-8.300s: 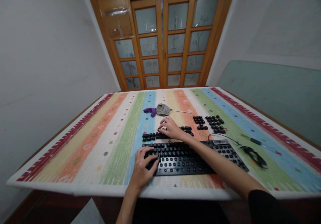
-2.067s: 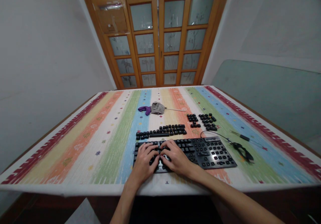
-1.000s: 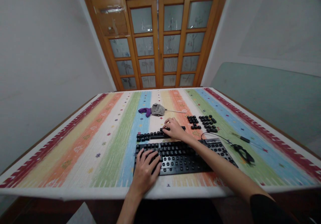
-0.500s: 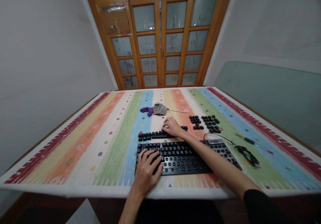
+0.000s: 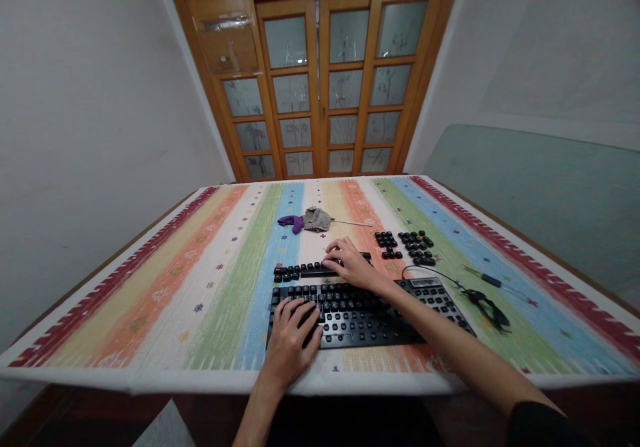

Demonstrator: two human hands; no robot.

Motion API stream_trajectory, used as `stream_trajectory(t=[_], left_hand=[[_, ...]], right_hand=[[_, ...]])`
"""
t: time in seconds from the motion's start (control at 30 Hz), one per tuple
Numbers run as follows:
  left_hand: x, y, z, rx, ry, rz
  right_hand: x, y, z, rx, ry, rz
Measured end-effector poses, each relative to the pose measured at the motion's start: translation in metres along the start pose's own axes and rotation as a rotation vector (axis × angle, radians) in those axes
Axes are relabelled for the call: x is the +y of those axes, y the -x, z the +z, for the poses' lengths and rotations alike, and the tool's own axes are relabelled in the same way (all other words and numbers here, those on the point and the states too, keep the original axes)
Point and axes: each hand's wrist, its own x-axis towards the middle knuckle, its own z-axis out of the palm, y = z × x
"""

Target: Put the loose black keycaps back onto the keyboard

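Two hands: the right hand [image 5: 354,268], nearer, curls over loose black plastic keycaps [image 5: 316,273], its grip too hidden to call; their row runs sideways just beyond the long black plastic keyboard [image 5: 360,327], left hand [image 5: 291,340] spread on its left end.

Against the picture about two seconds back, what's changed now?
The right hand has left the left hand's side over the keyboard and moved forward to the row of loose keycaps; whether it grips one can't be seen. The left hand stays at the keyboard's left end. The gray cloth, purple cloth and black-handled tool lie as before.
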Motion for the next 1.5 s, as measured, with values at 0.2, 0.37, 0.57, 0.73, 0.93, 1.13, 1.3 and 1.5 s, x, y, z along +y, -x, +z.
stream_trajectory(t=[0.2,0.37,0.57,0.73,0.93,1.13,1.3,1.5], left_hand=[[0.001,-0.001,0.000,0.002,-0.003,0.053],[0.001,-0.002,-0.001,0.008,0.004,0.063],[0.002,-0.002,-0.002,0.016,0.006,0.079],[0.001,-0.002,-0.001,0.025,-0.002,0.086],[0.000,-0.005,0.001,0.037,0.020,0.070],[0.006,-0.015,0.002,0.064,0.056,0.059],[0.009,-0.021,0.005,0.059,0.082,0.021],[0.007,-0.022,0.008,0.040,0.101,0.003]], right_hand=[[-0.040,0.038,-0.007,-0.023,-0.127,-0.091],[-0.053,0.060,-0.007,-0.072,-0.106,-0.113],[-0.058,0.073,0.000,-0.063,-0.070,-0.162],[-0.060,0.076,0.005,-0.007,-0.026,-0.180],[-0.061,0.078,0.008,0.008,0.042,-0.188],[-0.067,0.080,0.011,-0.023,0.183,-0.231],[-0.069,0.082,0.011,-0.012,0.232,-0.239],[-0.069,0.084,0.008,-0.031,0.168,-0.190]])
